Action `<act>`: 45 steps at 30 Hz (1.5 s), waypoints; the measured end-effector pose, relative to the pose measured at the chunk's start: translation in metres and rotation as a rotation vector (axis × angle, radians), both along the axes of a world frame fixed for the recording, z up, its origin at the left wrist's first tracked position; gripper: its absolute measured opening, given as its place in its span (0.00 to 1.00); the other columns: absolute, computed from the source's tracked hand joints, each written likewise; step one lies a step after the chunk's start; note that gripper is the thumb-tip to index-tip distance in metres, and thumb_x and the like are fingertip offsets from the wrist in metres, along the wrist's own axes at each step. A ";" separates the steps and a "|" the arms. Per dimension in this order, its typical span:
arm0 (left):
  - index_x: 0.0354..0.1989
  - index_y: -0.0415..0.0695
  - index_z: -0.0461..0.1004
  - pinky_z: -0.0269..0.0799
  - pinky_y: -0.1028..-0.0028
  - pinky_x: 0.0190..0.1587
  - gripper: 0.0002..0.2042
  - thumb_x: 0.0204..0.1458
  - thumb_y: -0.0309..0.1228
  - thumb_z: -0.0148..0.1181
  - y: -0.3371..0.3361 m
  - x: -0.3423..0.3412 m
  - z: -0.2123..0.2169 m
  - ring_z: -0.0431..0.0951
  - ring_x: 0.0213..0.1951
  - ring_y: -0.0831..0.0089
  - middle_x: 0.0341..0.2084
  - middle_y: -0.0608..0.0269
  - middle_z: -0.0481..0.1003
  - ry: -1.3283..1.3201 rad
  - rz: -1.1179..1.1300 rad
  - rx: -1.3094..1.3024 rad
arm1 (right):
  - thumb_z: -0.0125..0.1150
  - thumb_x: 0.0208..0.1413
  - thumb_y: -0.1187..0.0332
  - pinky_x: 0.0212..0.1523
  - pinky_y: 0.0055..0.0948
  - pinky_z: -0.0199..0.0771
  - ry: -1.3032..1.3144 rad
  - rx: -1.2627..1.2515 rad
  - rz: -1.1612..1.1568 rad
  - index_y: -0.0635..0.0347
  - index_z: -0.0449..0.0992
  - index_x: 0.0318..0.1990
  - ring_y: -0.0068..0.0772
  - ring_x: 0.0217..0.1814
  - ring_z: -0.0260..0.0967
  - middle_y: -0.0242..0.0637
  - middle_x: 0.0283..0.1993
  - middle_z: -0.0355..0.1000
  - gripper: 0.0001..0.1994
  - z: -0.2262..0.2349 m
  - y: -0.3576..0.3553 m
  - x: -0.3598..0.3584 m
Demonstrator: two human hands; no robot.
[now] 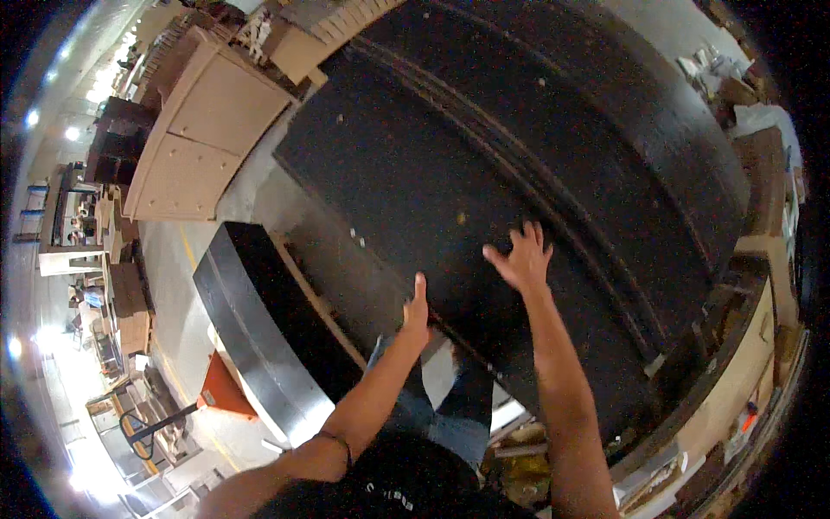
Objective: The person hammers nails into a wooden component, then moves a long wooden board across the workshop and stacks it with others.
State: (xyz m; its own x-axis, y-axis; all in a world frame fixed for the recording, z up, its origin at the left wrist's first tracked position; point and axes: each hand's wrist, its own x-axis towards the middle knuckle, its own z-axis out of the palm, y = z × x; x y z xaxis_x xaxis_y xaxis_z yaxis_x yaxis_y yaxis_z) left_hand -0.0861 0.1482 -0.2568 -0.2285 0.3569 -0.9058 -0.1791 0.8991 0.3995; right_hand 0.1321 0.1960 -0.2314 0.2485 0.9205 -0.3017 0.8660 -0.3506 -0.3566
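Observation:
Large black panels lie side by side before me, with narrow seams between them and small pale specks on top. My right hand is over the nearest panel, its fingers spread and holding nothing; whether it touches the surface I cannot tell. At that panel's near edge is my left hand, seen edge-on with one digit stretched out. The left hand's other fingers are mostly hidden, and nothing shows in it. To the left stands a long black piece with a shiny side.
A light-wood cabinet with doors and small knobs stands at the far left. Behind the long black piece is an orange pallet jack. A wooden bench with loose items runs along the right. Cluttered shelving lines the left side.

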 end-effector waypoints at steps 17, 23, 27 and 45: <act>0.55 0.35 0.64 0.63 0.63 0.48 0.44 0.43 0.67 0.51 0.051 -0.083 -0.011 0.68 0.46 0.62 0.48 0.54 0.68 0.007 0.455 0.055 | 0.55 0.45 0.35 0.60 0.48 0.57 0.056 -0.290 -0.308 0.68 0.69 0.52 0.58 0.63 0.54 0.58 0.58 0.61 0.41 0.013 -0.210 0.109; 0.31 0.35 0.71 0.59 0.64 0.31 0.38 0.42 0.68 0.51 0.049 -0.087 -0.025 0.58 0.24 0.72 0.21 0.66 0.61 0.213 0.415 0.090 | 0.53 0.48 0.36 0.60 0.48 0.54 0.347 -0.285 -0.539 0.68 0.64 0.57 0.54 0.63 0.52 0.54 0.60 0.57 0.41 0.031 -0.287 0.181; 0.31 0.36 0.71 0.58 0.65 0.34 0.38 0.41 0.69 0.50 0.051 -0.078 -0.030 0.58 0.26 0.73 0.23 0.66 0.61 0.178 0.436 0.102 | 0.54 0.48 0.37 0.58 0.47 0.55 0.376 -0.277 -0.712 0.67 0.65 0.56 0.53 0.61 0.53 0.53 0.59 0.58 0.40 0.045 -0.326 0.214; 0.63 0.37 0.55 0.52 0.54 0.60 0.52 0.38 0.72 0.49 0.050 -0.068 -0.077 0.60 0.60 0.56 0.60 0.54 0.59 -0.194 0.315 0.221 | 0.55 0.48 0.38 0.50 0.44 0.59 0.246 -0.210 -0.782 0.64 0.68 0.53 0.47 0.53 0.58 0.49 0.51 0.63 0.36 0.078 -0.363 0.241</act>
State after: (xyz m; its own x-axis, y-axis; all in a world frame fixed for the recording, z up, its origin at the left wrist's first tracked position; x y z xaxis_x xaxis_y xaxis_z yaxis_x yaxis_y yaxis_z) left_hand -0.1545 0.1985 -0.3342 -0.1904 0.4876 -0.8521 -0.5216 0.6851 0.5085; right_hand 0.3731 -0.1666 -0.1529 0.6952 0.4293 -0.5765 0.2525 -0.8968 -0.3633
